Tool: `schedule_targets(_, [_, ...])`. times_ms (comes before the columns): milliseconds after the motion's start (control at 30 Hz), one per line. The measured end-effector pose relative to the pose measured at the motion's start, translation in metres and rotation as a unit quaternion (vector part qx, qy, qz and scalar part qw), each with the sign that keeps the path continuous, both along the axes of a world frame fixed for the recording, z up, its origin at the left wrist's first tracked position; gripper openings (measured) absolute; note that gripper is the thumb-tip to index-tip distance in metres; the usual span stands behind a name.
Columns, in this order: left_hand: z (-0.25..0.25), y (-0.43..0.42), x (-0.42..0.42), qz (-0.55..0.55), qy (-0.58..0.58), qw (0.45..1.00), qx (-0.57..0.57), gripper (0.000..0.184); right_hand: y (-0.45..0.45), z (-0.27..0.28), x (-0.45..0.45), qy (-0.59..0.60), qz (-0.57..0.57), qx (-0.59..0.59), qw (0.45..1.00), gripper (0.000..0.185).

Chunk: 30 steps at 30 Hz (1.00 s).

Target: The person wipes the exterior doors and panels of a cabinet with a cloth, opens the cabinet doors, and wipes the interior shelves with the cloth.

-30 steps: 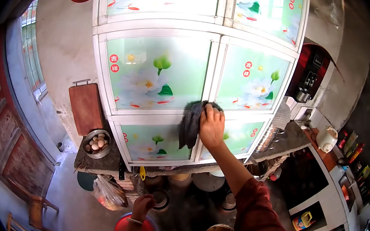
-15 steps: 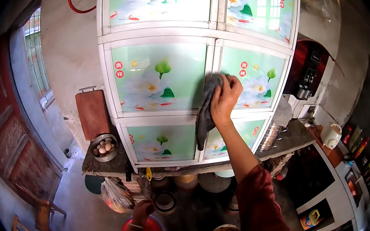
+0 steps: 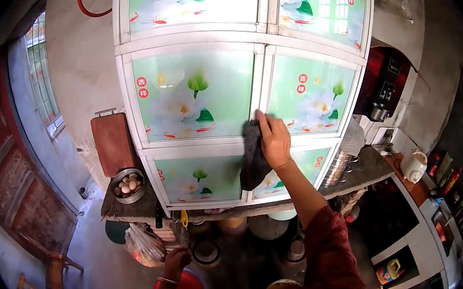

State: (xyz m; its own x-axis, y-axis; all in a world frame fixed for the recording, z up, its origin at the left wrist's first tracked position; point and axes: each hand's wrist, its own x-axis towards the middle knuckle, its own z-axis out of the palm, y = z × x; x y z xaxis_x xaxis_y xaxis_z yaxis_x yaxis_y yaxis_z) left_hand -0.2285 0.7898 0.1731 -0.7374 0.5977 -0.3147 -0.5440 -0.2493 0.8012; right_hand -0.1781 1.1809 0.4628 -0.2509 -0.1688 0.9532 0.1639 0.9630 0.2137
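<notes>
A dark grey cloth [image 3: 255,161] is held in my right hand [image 3: 274,142], pressed to the frame between the doors of a white cabinet [image 3: 198,35]. My thumb and fingers are closed on its upper part, and the rest hangs down over the lower doors. Green panels with white lotus flowers fill the cabinet doors. Low down, my left hand [image 3: 177,260] is in shadow above a red basin [image 3: 188,288]. Its fingers look curled in, with nothing visible in them. A bracelet circles that wrist.
Left of the cabinet, a bowl of eggs [image 3: 128,185] and a wooden cutting board [image 3: 112,144] stand on the ledge. A plastic bag [image 3: 144,245] hangs below. Pots [image 3: 268,227] sit underneath. To the right are a steel steamer [image 3: 337,168] and a white cooker [image 3: 413,165].
My right hand has slid down along the middle door frame with the cloth. The view has shifted slightly, and my left hand has moved little.
</notes>
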Motion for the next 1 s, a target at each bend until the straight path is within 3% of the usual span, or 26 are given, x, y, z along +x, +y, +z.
schedule_targets(133, [-0.004, 0.017, 0.0, -0.02, 0.014, 0.999, 0.031, 0.018, -0.003, 0.064, -0.006, 0.05, 0.03, -0.005, 0.998, 0.022])
schedule_targets(300, [-0.005, 0.035, 0.006, -0.027, -0.021, 0.999, 0.01, 0.018, -0.004, -0.012, 0.001, -0.02, 0.041, 0.007, 0.999, 0.017])
schedule_targets(367, [-0.004, 0.038, 0.006, -0.027, -0.014, 1.0, 0.006, 0.018, -0.004, -0.018, 0.003, -0.045, 0.037, -0.011, 0.998, 0.015])
schedule_targets(567, [-0.009, 0.036, -0.003, -0.025, -0.014, 1.0, 0.001, 0.018, -0.008, 0.06, -0.005, 0.013, 0.023, -0.026, 0.999, 0.02])
schedule_targets(767, [-0.004, 0.04, 0.005, -0.025, -0.017, 0.999, 0.012, 0.019, -0.004, 0.005, -0.001, -0.014, 0.019, -0.004, 1.0, 0.015])
schedule_targets(1000, [-0.014, 0.026, -0.002, -0.032, -0.012, 0.999, 0.027, 0.017, -0.016, 0.091, -0.015, 0.045, -0.028, -0.036, 0.998, 0.027])
